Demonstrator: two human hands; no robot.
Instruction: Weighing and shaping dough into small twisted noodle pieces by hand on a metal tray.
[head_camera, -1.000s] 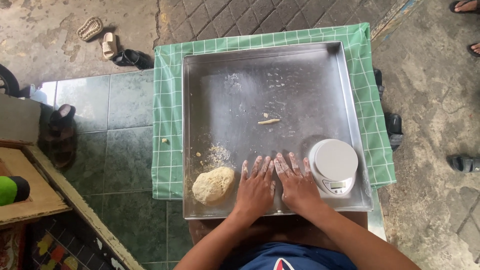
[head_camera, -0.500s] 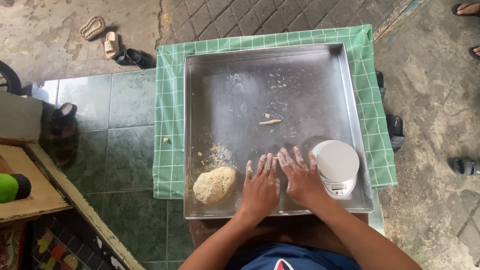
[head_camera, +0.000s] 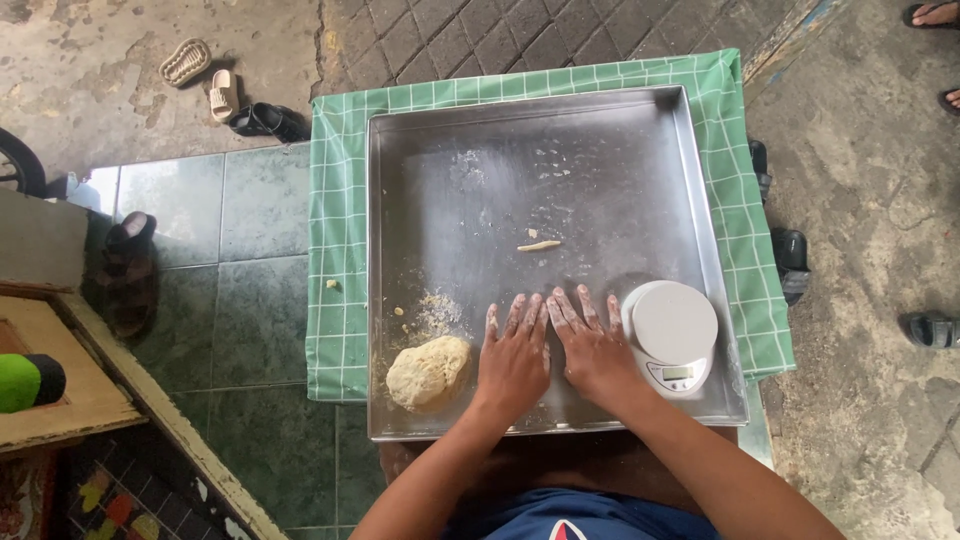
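Fingers (head_camera: 520, 320) spread, both hands flat, pointing up-frame on tray (head_camera: 600, 140); dough strip (head_camera: 539, 246) beyond lies crosswise; lump (head_camera: 428, 372) left.

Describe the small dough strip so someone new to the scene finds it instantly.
Start at the big square metal tray on the green checked cloth. Near the tray's middle, beyond both hands, lies the thin pale dough strip. Unlike the round dough ball, it is tiny, stick-shaped and alone.

We see soft, even daylight — no hard shadows. The metal tray (head_camera: 600, 150) gives a dull, diffuse sheen rather than glare. Focus is sharp throughout — straight lines bow slightly toward the edges.
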